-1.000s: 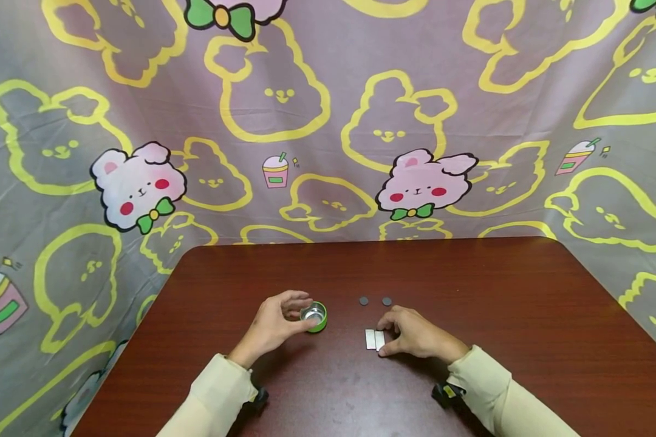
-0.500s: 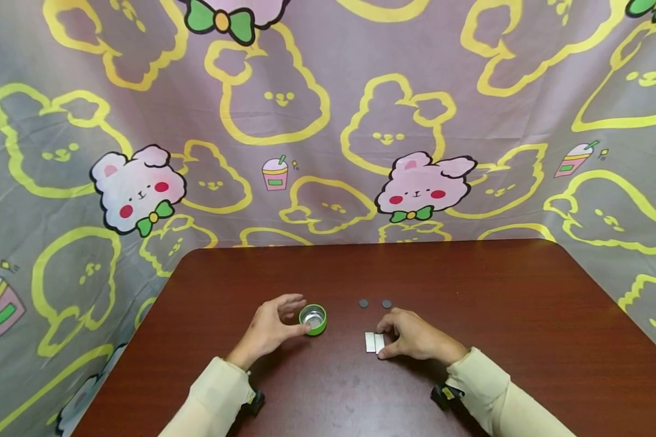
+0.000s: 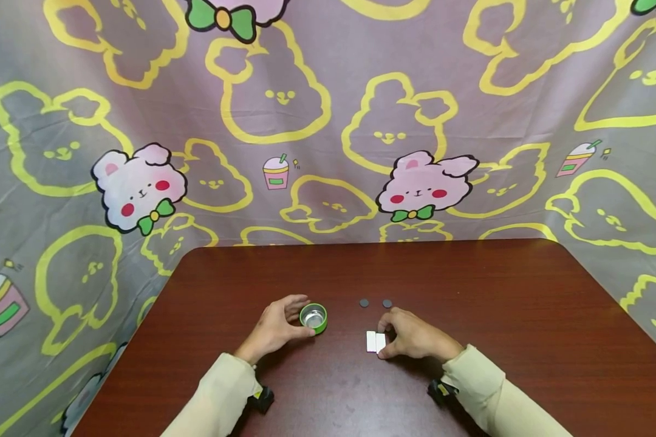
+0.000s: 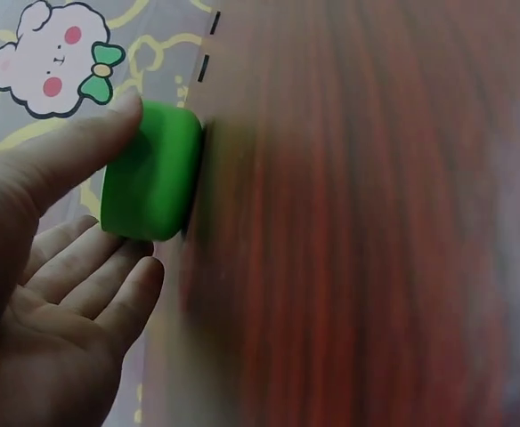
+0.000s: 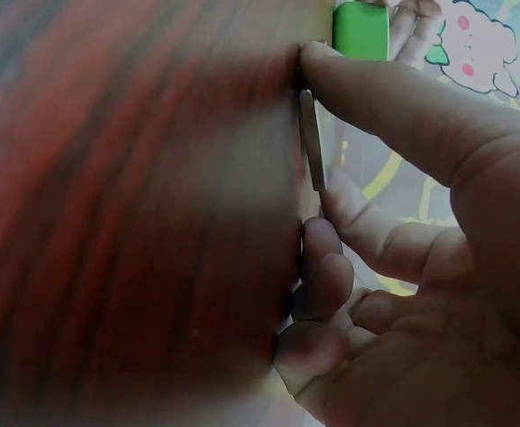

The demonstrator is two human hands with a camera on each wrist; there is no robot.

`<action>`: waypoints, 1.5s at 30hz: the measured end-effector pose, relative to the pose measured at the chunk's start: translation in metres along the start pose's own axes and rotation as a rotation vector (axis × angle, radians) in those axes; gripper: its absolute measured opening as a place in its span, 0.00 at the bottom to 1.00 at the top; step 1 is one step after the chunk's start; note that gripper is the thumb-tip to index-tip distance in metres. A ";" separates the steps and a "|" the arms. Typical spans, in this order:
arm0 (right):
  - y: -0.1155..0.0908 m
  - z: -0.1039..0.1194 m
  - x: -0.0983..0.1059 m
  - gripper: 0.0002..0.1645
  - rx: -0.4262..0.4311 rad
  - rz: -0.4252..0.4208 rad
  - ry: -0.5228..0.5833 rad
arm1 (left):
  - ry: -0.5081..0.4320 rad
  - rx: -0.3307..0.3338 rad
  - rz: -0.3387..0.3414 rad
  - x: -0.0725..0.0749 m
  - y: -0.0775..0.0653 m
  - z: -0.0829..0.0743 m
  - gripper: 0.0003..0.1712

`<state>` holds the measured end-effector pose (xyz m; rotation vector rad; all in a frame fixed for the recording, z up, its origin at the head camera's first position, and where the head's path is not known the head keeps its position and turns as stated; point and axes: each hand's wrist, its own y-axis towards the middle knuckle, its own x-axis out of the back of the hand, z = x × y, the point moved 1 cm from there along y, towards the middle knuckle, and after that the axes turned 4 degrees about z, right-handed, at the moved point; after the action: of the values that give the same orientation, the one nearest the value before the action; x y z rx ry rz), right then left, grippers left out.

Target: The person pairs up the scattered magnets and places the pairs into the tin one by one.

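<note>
On the brown table, my left hand (image 3: 276,325) is at a small round green tin (image 3: 320,328) with a shiny metal inside. Its thumb lies along the near side of the tin and the fingers curve round the left and far side. The left wrist view shows the tin's green wall (image 4: 153,173) between thumb and fingers. To the right, two thin white rectangular tiles lie side by side, a left one (image 3: 371,341) and a right one (image 3: 381,343). My right hand (image 3: 412,334) holds the right tile by its ends between thumb and fingertips; its thin edge (image 5: 312,142) shows in the right wrist view.
Two small dark grey discs, a left one (image 3: 364,303) and a right one (image 3: 387,303), lie just beyond the tiles. A cloth curtain (image 3: 328,121) with cartoon rabbits hangs around the back and sides of the table (image 3: 328,273).
The left hand has shifted very slightly, with its thumb now against the tin's near side. The right hand and the tiles have hardly moved.
</note>
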<state>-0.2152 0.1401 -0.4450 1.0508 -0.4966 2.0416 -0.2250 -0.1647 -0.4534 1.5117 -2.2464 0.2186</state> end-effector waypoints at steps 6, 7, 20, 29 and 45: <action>0.001 0.002 0.002 0.22 -0.038 0.028 0.137 | -0.042 0.001 0.001 -0.004 0.003 0.001 0.41; 0.001 0.002 0.002 0.22 -0.047 0.032 0.163 | -0.045 0.007 -0.002 -0.005 0.003 0.002 0.41; 0.001 -0.007 0.003 0.11 -0.239 0.080 0.651 | -0.072 0.033 -0.015 -0.007 0.003 0.008 0.41; 0.005 -0.011 0.002 0.14 -0.287 0.066 0.850 | -0.071 0.037 -0.015 -0.005 0.003 0.012 0.40; 0.016 -0.004 0.012 0.15 -0.261 0.039 0.927 | -0.063 0.045 -0.021 -0.005 0.003 0.014 0.39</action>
<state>-0.2343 0.1379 -0.4381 -0.1076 -0.2676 2.1533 -0.2297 -0.1642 -0.4683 1.5854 -2.2878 0.2192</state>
